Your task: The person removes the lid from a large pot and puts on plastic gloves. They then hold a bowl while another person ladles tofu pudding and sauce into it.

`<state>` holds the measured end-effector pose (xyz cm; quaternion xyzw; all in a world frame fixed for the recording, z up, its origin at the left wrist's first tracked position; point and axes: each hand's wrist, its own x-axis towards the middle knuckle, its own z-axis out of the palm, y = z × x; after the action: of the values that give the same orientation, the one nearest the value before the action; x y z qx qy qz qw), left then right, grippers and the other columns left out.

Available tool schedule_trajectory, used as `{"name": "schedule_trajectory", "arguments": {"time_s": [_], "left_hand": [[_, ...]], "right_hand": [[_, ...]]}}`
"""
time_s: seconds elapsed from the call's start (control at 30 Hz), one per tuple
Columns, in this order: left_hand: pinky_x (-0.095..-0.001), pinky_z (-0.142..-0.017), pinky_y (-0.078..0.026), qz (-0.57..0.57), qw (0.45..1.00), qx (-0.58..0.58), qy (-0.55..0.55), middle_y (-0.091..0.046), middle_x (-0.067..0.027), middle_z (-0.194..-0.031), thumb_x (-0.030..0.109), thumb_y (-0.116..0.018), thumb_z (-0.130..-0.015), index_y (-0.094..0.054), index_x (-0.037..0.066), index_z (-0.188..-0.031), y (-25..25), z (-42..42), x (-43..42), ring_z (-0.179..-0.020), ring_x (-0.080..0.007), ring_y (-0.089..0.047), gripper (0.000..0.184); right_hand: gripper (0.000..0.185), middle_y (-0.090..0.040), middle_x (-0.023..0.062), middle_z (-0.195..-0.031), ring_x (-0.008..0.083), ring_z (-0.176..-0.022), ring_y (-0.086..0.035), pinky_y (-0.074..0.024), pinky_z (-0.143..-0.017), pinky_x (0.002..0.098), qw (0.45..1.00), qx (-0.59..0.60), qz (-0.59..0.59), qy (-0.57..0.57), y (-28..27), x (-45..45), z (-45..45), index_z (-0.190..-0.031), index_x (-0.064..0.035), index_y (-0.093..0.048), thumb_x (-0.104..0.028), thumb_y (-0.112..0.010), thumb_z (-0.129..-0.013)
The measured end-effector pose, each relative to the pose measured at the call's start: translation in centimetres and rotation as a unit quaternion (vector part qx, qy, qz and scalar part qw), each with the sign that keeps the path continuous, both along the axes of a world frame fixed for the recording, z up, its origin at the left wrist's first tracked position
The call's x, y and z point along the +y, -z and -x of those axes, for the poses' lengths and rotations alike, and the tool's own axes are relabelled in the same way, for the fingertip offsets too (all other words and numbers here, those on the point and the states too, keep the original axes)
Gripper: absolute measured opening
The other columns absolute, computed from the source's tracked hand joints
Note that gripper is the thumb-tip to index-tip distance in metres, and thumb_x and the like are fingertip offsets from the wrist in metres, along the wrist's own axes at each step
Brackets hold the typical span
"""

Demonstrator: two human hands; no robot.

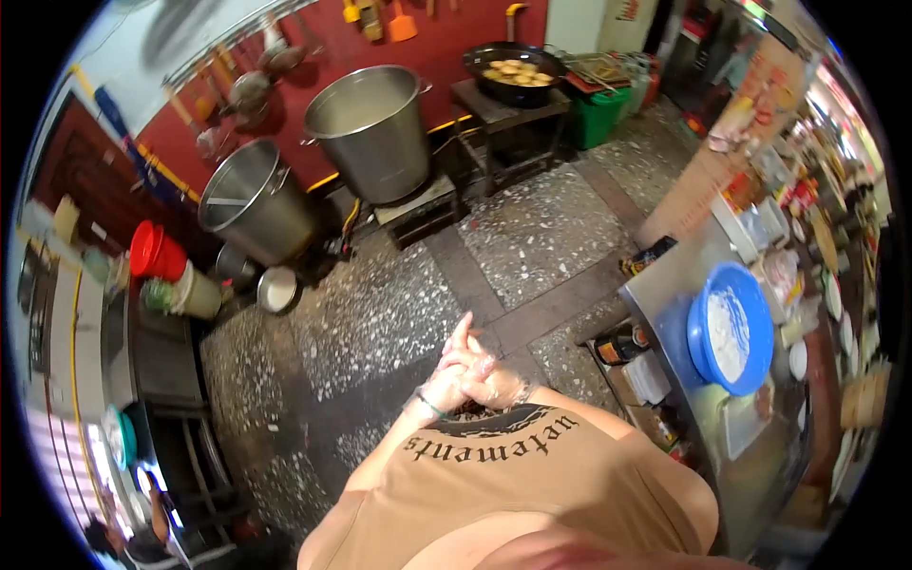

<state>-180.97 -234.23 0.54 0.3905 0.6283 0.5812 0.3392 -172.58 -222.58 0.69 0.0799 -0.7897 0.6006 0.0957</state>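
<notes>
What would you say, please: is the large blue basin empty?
No, white material lies inside the blue basin.

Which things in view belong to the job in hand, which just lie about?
In hand, as far as shown:
- left hand and right hand, pressed together; nothing visibly held

Around, untouched:
- blue basin of white stuff
- wok with golden pieces
- tall steel pot
- green bin
- red bucket

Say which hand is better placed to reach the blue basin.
Right hand, I judge: the blue basin sits on the metal table to that side, though it touches the left hand.
</notes>
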Motion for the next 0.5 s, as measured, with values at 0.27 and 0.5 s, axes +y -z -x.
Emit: {"name": "schedule_trajectory", "arguments": {"time_s": [0.27,0.5], "left_hand": [[-0.0413,-0.107,-0.028,0.029,0.995,-0.067,0.075,-0.026,-0.0192,-0.143,0.035,-0.061,-0.091,-0.03,0.003,-0.143,3.1,0.2,1.3,-0.124,-0.0274,-0.036,0.068],[-0.0261,-0.082,-0.049,-0.144,0.989,0.019,0.039,-0.067,-0.0084,-0.099,0.008,-0.057,-0.092,-0.036,0.01,-0.143,3.6,-0.6,2.8,-0.088,-0.0091,-0.059,0.056]], "right_hand": [[0.043,-0.041,0.0204,-0.117,0.0345,-0.107,-0.046,-0.0409,-0.094,0.0443,0.994,0.023,-0.035,0.104,0.0,0.1,-1.4,-0.112,-0.0033,-0.053,-0.031,-0.059,-0.079],[0.05,-0.045,0.0185,-0.115,0.0331,-0.105,-0.053,-0.0435,-0.094,0.0421,0.993,-0.037,0.046,0.099,0.1,0.4,-2.3,-0.114,-0.0066,-0.053,-0.041,-0.061,-0.079]]}}
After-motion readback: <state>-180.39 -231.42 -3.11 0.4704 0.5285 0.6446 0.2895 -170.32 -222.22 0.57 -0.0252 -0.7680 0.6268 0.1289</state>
